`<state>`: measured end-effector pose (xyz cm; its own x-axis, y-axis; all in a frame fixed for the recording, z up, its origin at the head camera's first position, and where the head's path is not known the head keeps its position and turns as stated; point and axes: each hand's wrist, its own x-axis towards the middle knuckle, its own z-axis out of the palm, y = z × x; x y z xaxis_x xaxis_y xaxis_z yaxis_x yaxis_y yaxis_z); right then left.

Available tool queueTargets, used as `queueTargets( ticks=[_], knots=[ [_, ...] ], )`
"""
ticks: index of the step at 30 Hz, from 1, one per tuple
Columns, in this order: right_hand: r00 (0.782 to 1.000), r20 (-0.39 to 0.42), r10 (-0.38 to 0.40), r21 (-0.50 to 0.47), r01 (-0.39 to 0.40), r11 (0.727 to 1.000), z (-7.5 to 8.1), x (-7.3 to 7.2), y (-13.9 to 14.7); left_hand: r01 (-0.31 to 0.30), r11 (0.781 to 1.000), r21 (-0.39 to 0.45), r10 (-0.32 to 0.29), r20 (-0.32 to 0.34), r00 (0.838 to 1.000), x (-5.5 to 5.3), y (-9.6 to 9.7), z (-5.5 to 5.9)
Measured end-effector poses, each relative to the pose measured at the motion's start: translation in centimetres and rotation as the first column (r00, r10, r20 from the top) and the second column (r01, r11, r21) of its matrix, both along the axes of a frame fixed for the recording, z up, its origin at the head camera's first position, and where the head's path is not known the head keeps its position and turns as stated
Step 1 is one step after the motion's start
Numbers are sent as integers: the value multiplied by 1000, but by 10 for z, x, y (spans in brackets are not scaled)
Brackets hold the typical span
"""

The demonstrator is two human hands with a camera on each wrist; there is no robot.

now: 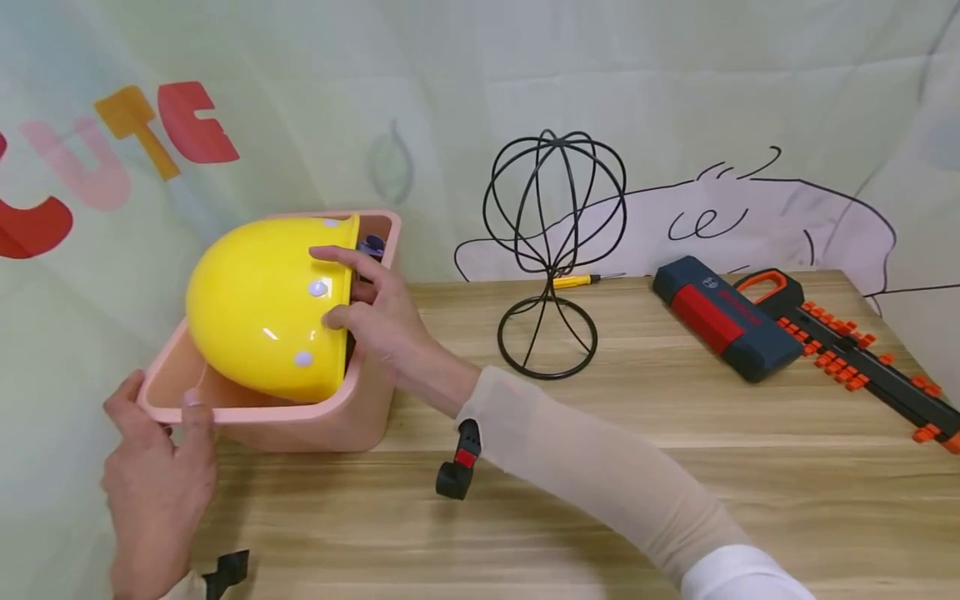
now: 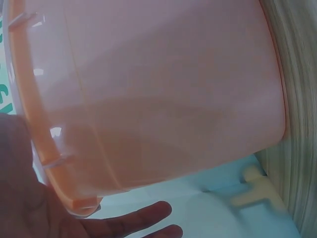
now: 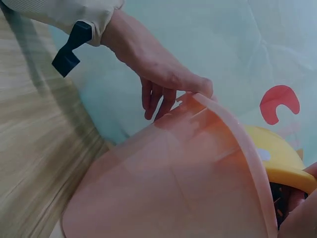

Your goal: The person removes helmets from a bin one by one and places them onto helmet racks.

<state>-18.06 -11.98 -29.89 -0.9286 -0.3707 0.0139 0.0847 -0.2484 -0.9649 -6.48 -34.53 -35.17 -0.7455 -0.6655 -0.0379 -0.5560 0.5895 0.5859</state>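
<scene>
Yellow helmet (image 1: 258, 308), tipped on its side in the mouth of the pink bin (image 1: 315, 429), and the right hand (image 1: 382, 321) has it: gripping the brim at three o'clock, thumb and forefinger on the spotted shell, other fingers tucked behind the edge. Down at the bin's seven o'clock, the left hand (image 1: 161, 462) pinches the near corner, thumb over the rim, and the left wrist view catches two fingers stretched out beside the outer wall. Dome bulging above the rim towards nine, opening facing three! Past the brim, at one o'clock, a dark blue item (image 1: 371, 246) peeps out, too hidden to name. Out across the wood-grain counter (image 1: 420, 542) now: between two and three o'clock from the bin, a black wire stand (image 1: 551, 268) rises upright on its ring foot, a yellow-handled screwdriver (image 1: 573, 282) lying behind it. Swing to three o'clock, where a navy and red case (image 1: 727, 318) rests at a slant, partly covering a black-and-orange object (image 1: 862, 362) that runs off towards four. Behind it all hangs a pale curtain (image 1: 435, 83), bright letters (image 1: 131, 112) at the helmet's ten o'clock.
</scene>
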Motion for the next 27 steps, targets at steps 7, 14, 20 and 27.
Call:
queueTargets(
  ticks=[7, 14, 20, 27],
  knots=[
    [999, 51, -20, -47, 23, 999, 6, 0, 2, -11, 999, -36, 11, -23, 1000, 2, 3, -3],
    [993, 118, -15, -205, 39, 978, 14, -6, 12, -13, 999, -40, 11, -52, 999, 2, 2, -4],
    [996, 87, 14, -303, 13, 953, 23, -8, 33, -14, 999, -34, 12, -71, 997, 3, 0, -4],
    [991, 127, 36, -434, 23, 901, 33, -5, 59, 11, 999, -49, -15, -91, 996, 4, -4, -8]
  ],
)
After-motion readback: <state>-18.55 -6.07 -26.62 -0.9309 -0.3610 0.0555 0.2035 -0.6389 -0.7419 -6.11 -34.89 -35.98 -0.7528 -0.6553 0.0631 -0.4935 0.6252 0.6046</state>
